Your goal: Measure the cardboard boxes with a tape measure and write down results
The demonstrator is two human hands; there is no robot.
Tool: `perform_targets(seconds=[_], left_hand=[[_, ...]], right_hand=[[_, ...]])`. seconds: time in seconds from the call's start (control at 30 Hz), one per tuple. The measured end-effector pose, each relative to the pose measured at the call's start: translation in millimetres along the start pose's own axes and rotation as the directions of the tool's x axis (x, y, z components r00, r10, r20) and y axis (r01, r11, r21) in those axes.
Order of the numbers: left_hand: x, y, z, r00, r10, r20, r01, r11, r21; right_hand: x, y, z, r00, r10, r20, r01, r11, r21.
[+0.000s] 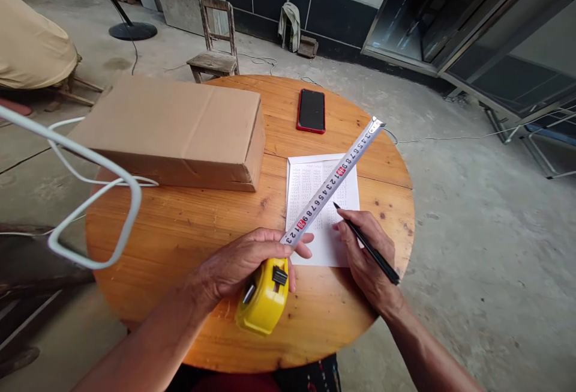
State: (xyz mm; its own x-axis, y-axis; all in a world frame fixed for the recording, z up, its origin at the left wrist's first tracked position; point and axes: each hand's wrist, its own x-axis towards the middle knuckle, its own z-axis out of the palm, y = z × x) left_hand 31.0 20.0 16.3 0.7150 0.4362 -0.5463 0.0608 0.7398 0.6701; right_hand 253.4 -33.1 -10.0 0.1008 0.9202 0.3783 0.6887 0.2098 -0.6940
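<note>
My left hand [252, 260] grips a yellow tape measure [264, 302], its case hanging below the fingers. The silver blade runs out up and to the right, over the paper, ending in a metal hook at the far end; red marks for 10 and 20 show on it. A black pen [371, 248] is held between the fingers and thumb of my right hand [369, 254], its tip over the paper. The white paper [324, 251] lies on the table, covered with rows of small writing partly hidden under the blade.
A cardboard box [180, 122] sits on the left of the round wooden table [216, 218]. Behind the paper lies a phone in a red case [311, 110]. A bent white tube [130, 200] crosses the left side. Beyond the table stands a small wooden chair [218, 62].
</note>
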Motion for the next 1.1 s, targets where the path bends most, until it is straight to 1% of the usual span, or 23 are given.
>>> perform_targets(seconds=[0.07,0.1,0.13,0.2,0.27,0.3,0.33,0.37,0.43,0.5,0.57,0.63,0.7,0.8,0.9,1.0,1.1], left_hand=[[-1,0,-0.5,1.000,0.015,-0.003,-0.015,1.000,-0.026],[-1,0,-0.4,1.000,0.019,-0.009,-0.019,0.999,-0.041],[-2,1,-0.1,1.000,0.020,-0.018,-0.021,0.998,-0.058],[-2,2,0.9,0.999,0.006,-0.032,-0.009,0.995,-0.096],[-3,3,1.6,0.999,0.004,-0.038,-0.008,0.993,-0.116],[-3,3,1.7,0.999,0.012,-0.037,-0.016,0.992,-0.122],[-3,3,1.4,0.999,0.021,-0.035,-0.025,0.991,-0.132],[-2,2,0.9,0.999,0.026,-0.035,-0.031,0.989,-0.145],[0,0,-0.8,0.999,0.030,-0.031,-0.035,0.983,-0.179],[2,-3,-3.2,0.999,0.046,-0.014,-0.048,0.977,-0.206],[5,-6,-5.6,0.997,0.078,0.005,-0.075,0.973,-0.219],[6,-7,-7.3,0.996,0.087,0.008,-0.083,0.970,-0.229],[6,-7,-8.2,0.998,0.070,0.000,-0.068,0.970,-0.234],[4,-5,-8.6,0.999,0.048,0.010,-0.044,0.969,-0.242],[3,-6,-8.9,0.999,0.050,0.011,-0.045,0.959,-0.279],[3,-7,-9.5,0.998,0.056,-0.024,-0.060,0.948,-0.312],[5,-8,-10.5,0.996,0.066,-0.060,-0.082,0.944,-0.319]], right_hand=[[5,2,-6,0.995,-0.084,0.058,0.091,0.988,-0.126],[8,3,-9,0.989,-0.120,0.090,0.137,0.967,-0.213],[12,6,-12,0.981,-0.149,0.126,0.182,0.933,-0.310],[21,11,-15,0.953,-0.188,0.237,0.284,0.830,-0.481],[28,15,-15,0.910,-0.193,0.367,0.383,0.728,-0.568],[31,16,-14,0.889,-0.188,0.417,0.421,0.695,-0.583],[31,16,-14,0.878,-0.186,0.440,0.440,0.675,-0.592],[31,16,-15,0.883,-0.187,0.431,0.437,0.666,-0.604],[26,14,-17,0.914,-0.200,0.354,0.390,0.680,-0.621],[18,10,-20,0.938,-0.213,0.272,0.339,0.721,-0.604],[9,8,-22,0.947,-0.224,0.229,0.316,0.763,-0.564],[2,5,-23,0.950,-0.231,0.210,0.309,0.791,-0.528],[-2,3,-22,0.951,-0.238,0.196,0.306,0.811,-0.499],[-7,-2,-20,0.952,-0.253,0.172,0.305,0.834,-0.459],[-13,-5,-19,0.955,-0.260,0.144,0.297,0.853,-0.428],[-22,-6,-18,0.961,-0.246,0.123,0.275,0.865,-0.419],[-33,-8,-14,0.962,-0.239,0.132,0.273,0.861,-0.430]])
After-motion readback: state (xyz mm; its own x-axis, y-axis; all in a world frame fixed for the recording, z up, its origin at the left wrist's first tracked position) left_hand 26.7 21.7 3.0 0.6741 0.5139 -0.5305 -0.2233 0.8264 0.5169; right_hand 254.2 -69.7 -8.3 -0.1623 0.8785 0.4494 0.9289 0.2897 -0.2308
